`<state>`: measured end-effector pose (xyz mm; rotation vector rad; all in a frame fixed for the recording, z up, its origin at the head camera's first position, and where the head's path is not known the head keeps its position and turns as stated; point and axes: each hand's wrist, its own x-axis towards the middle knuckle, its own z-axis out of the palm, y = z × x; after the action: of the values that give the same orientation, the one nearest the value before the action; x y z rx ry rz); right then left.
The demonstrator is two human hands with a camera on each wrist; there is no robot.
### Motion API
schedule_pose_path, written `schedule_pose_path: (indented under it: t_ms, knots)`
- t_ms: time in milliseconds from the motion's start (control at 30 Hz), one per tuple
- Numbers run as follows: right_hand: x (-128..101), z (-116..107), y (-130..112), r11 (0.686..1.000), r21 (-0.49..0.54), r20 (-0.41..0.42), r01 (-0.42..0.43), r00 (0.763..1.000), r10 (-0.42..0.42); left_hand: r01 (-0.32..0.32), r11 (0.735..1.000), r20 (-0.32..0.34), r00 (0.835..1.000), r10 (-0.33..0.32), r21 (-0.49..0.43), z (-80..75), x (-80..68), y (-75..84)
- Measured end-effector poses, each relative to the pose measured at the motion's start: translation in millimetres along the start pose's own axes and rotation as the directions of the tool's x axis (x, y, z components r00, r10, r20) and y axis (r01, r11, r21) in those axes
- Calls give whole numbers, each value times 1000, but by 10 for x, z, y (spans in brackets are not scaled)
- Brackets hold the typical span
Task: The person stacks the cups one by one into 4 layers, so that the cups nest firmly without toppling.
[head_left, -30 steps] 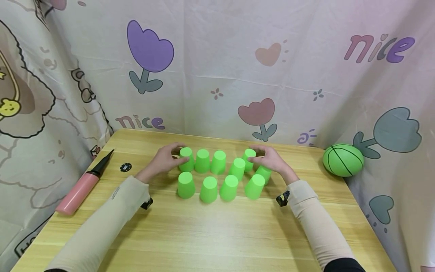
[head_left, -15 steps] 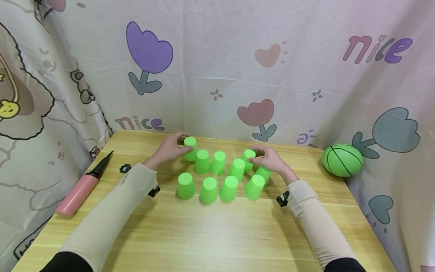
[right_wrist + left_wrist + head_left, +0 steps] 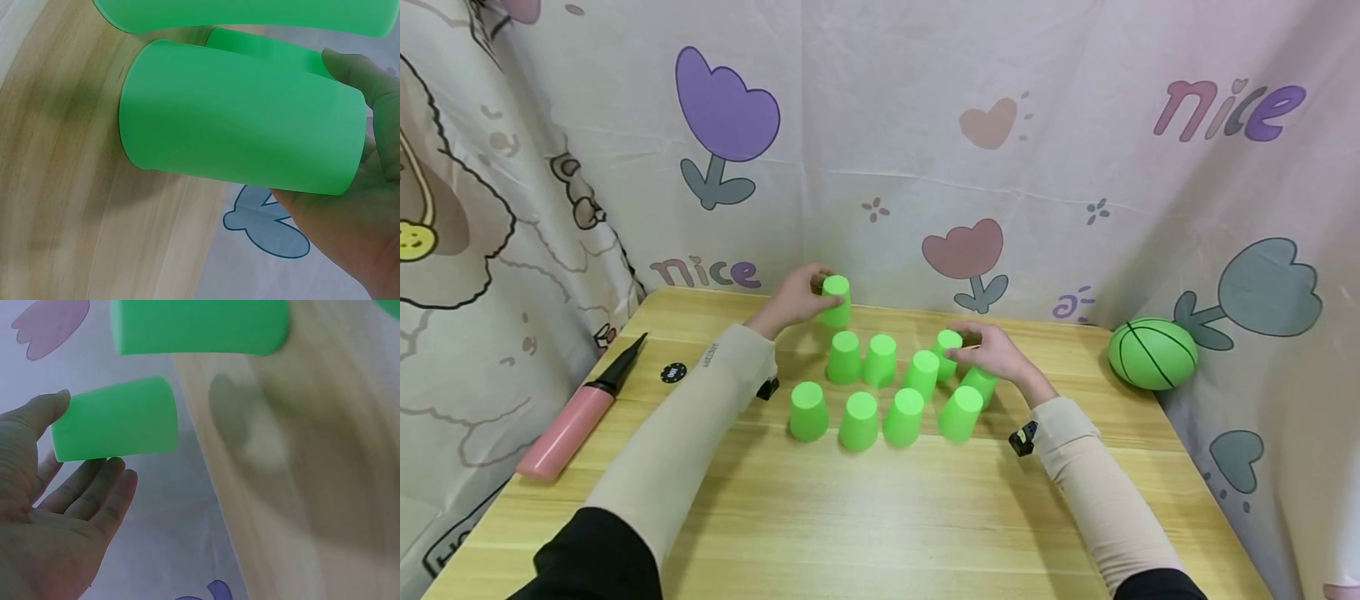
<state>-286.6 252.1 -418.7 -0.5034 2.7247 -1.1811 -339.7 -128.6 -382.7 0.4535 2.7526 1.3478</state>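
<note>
My left hand (image 3: 793, 302) holds a green plastic cup (image 3: 837, 302), mouth down, above the table's back edge. In the left wrist view, the thumb lies on one side of that cup (image 3: 119, 422) and the fingers on the other. At the back right of the cup group, my right hand (image 3: 1000, 350) grips another upside-down green cup (image 3: 947, 357), which appears to stand on the table. A nearer cup (image 3: 240, 119) partly hides it in the right wrist view, along with most of the fingers. Several more green cups (image 3: 881, 362) stand inverted between and in front of the hands.
A pink hand pump (image 3: 568, 433) with a black nozzle lies along the wooden table's (image 3: 880, 517) left side, near a black chip (image 3: 673, 372). A green ball (image 3: 1152, 354) sits at the right back edge. Printed curtain (image 3: 865, 108) hangs behind.
My left hand has lifted its cup from the left end of the back row and carried it up, away from me and slightly right. The right hand stays on its cup.
</note>
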Motion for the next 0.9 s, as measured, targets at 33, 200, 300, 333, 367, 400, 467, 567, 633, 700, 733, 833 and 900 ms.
schedule_pose_path:
  t_ms: [33,200,300,333,367,400,467,567,633,700,733,833,900]
  knots:
    - [3,-4,0,1000,3,-2,-3,1000,3,8,1000,-1,1000,-8,3,-7,34,28]
    - [7,-11,6,1000,-7,-5,4,1000,-4,43,999,7,999,-43,-1,-9,169,144]
    - [4,-4,9,1000,-14,-3,7,1000,-7,51,999,19,998,-51,14,21,218,195]
    - [0,-4,2,1000,-14,-2,5,1000,-5,54,998,22,998,-55,24,32,232,206]
    - [-5,-4,-4,1000,-13,1,5,1000,-5,57,998,26,998,-57,34,43,248,217]
    - [-9,-6,-12,1000,-11,1,4,1000,-4,59,997,29,998,-60,44,57,264,224]
    - [-12,-6,-25,1000,-11,2,2,1000,-2,76,996,35,996,-77,51,80,299,233]
    - [-15,-8,-41,1000,-13,0,1,1000,-1,94,994,46,994,-96,58,113,352,229]
    - [-10,-4,-36,1000,-19,1,1,1000,-1,105,992,53,993,-109,63,135,376,210]
    - [-8,-3,-32,1000,-21,3,1,1000,-1,110,992,65,991,-114,65,155,386,186]
    - [-6,-1,-26,1000,-24,4,1,1000,0,113,992,73,990,-118,64,164,385,171]
    - [-4,0,-21,1000,-25,2,-2,1000,2,132,990,97,986,-137,55,188,373,123]
    - [-5,3,-20,1000,-22,1,-4,1000,4,139,989,113,983,-144,49,203,367,86]
